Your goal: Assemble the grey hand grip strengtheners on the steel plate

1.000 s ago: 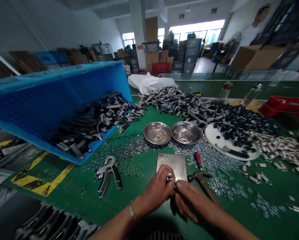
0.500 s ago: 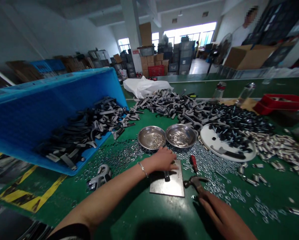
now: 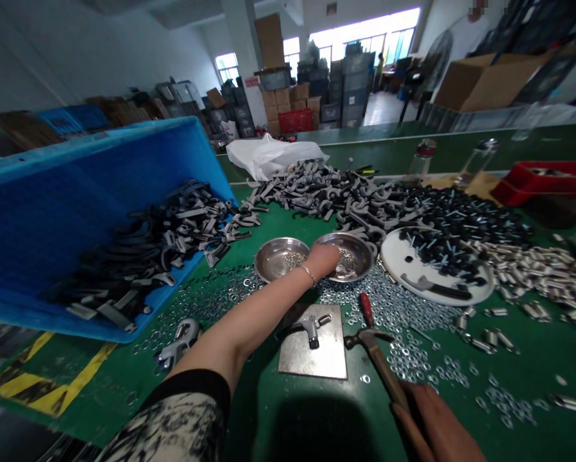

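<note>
Left hand: dipped into the steel bowl; its grip cannot be told.
Right hand: clenched on the hammer.
Metal part: laid on the plate between the hands.
Care: single pieces are best picked lightly, without scooping.

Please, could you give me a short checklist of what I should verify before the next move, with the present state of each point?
1. Left hand inside the right steel bowl, on the small metal pieces: ok.
2. A piece pinched in its fingers: cannot tell.
3. Grey part lying on the steel plate: ok.
4. Right hand closed on the hammer handle: ok.
5. Hammer head beside the plate, not on the part: ok.
</note>
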A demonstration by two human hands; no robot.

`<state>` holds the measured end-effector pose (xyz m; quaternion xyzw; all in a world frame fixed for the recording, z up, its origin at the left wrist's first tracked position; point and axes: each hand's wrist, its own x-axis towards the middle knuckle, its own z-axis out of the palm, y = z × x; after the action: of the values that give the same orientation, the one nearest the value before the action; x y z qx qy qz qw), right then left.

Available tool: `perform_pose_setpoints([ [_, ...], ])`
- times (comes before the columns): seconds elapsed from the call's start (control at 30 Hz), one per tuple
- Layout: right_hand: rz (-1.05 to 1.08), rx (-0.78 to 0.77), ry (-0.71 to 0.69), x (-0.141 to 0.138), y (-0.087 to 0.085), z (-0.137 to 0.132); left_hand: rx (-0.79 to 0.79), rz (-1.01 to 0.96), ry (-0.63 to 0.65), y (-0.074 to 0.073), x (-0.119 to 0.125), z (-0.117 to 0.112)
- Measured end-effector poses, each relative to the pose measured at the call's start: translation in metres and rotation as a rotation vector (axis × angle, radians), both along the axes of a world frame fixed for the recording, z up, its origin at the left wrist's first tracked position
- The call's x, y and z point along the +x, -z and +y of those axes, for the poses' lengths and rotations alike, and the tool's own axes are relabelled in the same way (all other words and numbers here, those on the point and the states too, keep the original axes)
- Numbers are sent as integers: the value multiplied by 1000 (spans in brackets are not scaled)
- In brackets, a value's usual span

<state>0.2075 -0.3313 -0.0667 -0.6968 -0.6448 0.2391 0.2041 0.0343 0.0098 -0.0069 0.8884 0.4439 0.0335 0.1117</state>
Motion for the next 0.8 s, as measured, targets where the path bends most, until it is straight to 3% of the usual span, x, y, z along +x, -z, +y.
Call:
perform_pose_setpoints([
  [0.1,71,-132,14,-3,-11,21,42,-99,21,-10,-12,-20],
  [0.2,237,-256,20,-3,-21,38,-40,-384,27,-14,-42,-61],
  [0.3,500,-420,35,-1,-34,45,-309,-729,-126,-3,-82,-111],
  [0.4,646,-549,95,-2,-50,52,-407,-782,-329,17,-109,-145],
  [0.47,648,-544,126,-5,-63,60,-386,-772,-395,30,-114,-154],
  [0.57,547,-412,74,-11,-77,73,-345,-758,-411,42,-112,-153],
  [0.7,316,-200,-64,-11,-75,78,-278,-684,-410,41,-108,-152],
  [0.8,288,-223,-116,-8,-65,74,-152,-542,-239,33,-112,-155],
])
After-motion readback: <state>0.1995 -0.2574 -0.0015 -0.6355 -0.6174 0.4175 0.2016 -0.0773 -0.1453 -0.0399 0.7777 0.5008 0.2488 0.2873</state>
